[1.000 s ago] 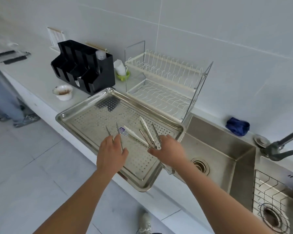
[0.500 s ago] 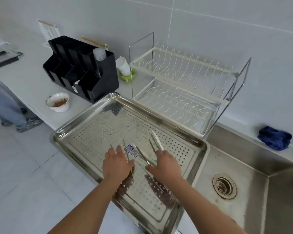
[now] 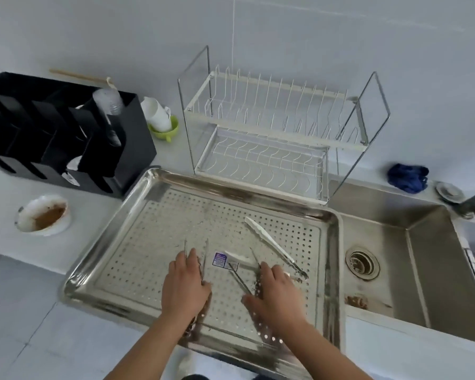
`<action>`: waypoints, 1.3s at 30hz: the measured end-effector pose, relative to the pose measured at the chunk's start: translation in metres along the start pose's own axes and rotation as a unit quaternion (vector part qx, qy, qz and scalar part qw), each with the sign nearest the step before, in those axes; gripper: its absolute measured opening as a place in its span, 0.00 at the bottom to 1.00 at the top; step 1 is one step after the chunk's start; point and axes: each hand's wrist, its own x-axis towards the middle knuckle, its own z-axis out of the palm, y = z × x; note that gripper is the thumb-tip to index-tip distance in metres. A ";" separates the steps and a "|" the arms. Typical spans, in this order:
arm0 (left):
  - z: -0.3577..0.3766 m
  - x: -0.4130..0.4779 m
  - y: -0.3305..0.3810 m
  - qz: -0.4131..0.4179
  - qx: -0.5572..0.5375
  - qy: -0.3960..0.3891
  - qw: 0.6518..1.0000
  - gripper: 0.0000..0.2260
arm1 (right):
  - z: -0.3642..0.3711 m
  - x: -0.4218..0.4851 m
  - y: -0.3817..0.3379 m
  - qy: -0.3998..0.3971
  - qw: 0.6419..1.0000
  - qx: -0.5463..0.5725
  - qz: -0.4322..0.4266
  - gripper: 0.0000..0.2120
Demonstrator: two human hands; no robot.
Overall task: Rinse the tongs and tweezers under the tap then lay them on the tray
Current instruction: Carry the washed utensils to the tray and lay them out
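Note:
A perforated steel tray (image 3: 102, 242) sits on the counter left of the sink. My left hand (image 3: 185, 283) rests low over the tray, closed on thin metal tweezers (image 3: 205, 249) whose two tips stick out past my fingers. My right hand (image 3: 276, 294) is closed on a second pair of tweezers (image 3: 239, 279), its prongs spreading toward the tray's middle. White-tipped tongs (image 3: 272, 242) lie on the tray just beyond my right hand, one arm carrying a blue label. The handles under both hands are hidden.
The sink basin (image 3: 422, 242) with its drain (image 3: 362, 263) is to the right. A wire dish rack (image 3: 272, 138) stands behind the tray. A black organiser (image 3: 66, 133) and a dirty white bowl (image 3: 43, 216) are at the left. A blue cloth (image 3: 407, 176) lies by the tap base.
Both hands have come down nearer the tray. The tongs have left my right hand and now lie on the tray. My view has shifted left and downward.

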 end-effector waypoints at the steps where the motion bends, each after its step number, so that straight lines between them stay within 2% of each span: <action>1: -0.002 0.002 -0.006 0.015 -0.001 -0.003 1.000 0.37 | 0.002 -0.003 -0.005 0.005 1.000 0.003 0.020 0.41; 3: -0.005 0.004 -0.016 0.038 -0.007 -0.007 0.999 0.37 | 0.003 -0.008 -0.011 0.017 0.998 -0.004 0.063 0.47; 5: -0.008 0.005 -0.025 0.055 -0.017 -0.012 0.998 0.37 | -0.001 -0.015 -0.010 0.036 0.994 -0.011 0.106 0.47; 8: -0.009 0.008 -0.034 0.069 -0.026 -0.016 0.997 0.38 | -0.007 -0.027 -0.006 0.066 0.987 -0.013 0.145 0.38; 13: -0.008 0.015 -0.032 0.088 0.001 -0.023 0.996 0.40 | 0.006 -0.030 -0.018 -0.016 0.992 -0.010 0.125 0.27; 17: -0.010 0.020 -0.035 0.077 0.013 -0.026 0.997 0.38 | 0.017 -0.020 -0.029 -0.007 0.994 0.002 0.109 0.20; 26: -0.020 0.040 -0.052 0.053 0.011 -0.004 0.999 0.38 | 0.036 0.006 -0.063 -0.010 1.000 0.017 0.010 0.27; 33: -0.030 0.057 -0.070 0.032 0.024 -0.013 0.999 0.33 | 0.040 0.030 -0.089 -0.004 1.000 0.009 0.010 0.31; 36: -0.036 0.067 -0.080 0.032 0.023 -0.031 0.999 0.27 | 0.044 0.036 -0.106 0.005 0.999 0.013 0.036 0.34; 39: -0.041 0.078 -0.094 0.040 0.020 -0.040 0.998 0.27 | 0.046 0.039 -0.126 0.009 0.997 0.015 0.074 0.35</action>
